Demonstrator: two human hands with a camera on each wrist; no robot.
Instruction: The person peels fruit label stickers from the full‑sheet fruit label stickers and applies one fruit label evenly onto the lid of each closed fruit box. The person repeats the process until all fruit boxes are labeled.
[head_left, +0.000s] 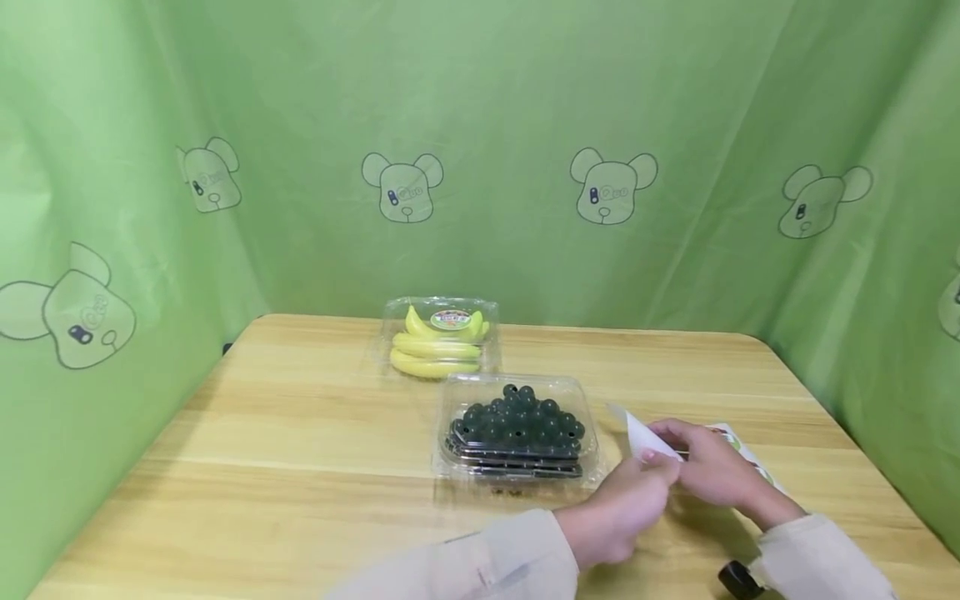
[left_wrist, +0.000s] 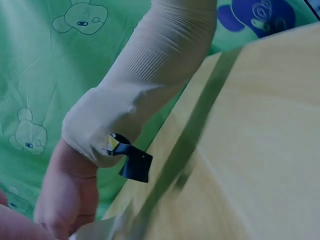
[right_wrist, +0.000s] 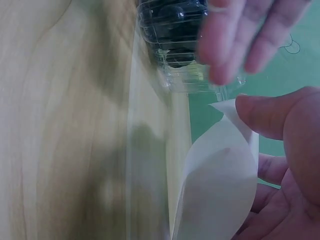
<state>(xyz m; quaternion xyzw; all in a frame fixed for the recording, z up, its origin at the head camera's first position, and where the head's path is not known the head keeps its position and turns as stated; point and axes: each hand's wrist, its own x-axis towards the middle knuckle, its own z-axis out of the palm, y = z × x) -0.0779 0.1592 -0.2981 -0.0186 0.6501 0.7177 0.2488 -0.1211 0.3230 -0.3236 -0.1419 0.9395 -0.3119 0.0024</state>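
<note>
A curled piece of white paper (head_left: 647,440) (right_wrist: 217,175) is pinched by the right hand (head_left: 716,471) (right_wrist: 292,145), its thumb pressing near one corner in the right wrist view. The left hand (head_left: 626,504) (right_wrist: 245,37) is close against the paper; its fingers look straight and blurred in the right wrist view, and whether they touch it I cannot tell. Only part of the left hand (left_wrist: 17,222) shows in the left wrist view, near the right hand (left_wrist: 67,192). A sheet with coloured stickers (head_left: 750,458) lies behind the right hand, partly hidden.
A clear lidded box of dark grapes (head_left: 517,429) stands left of the hands on the wooden table (head_left: 285,467). Behind it is a clear box of bananas (head_left: 438,346) with an oval label on its lid. Green printed cloth (head_left: 495,92) encloses the table's back and sides.
</note>
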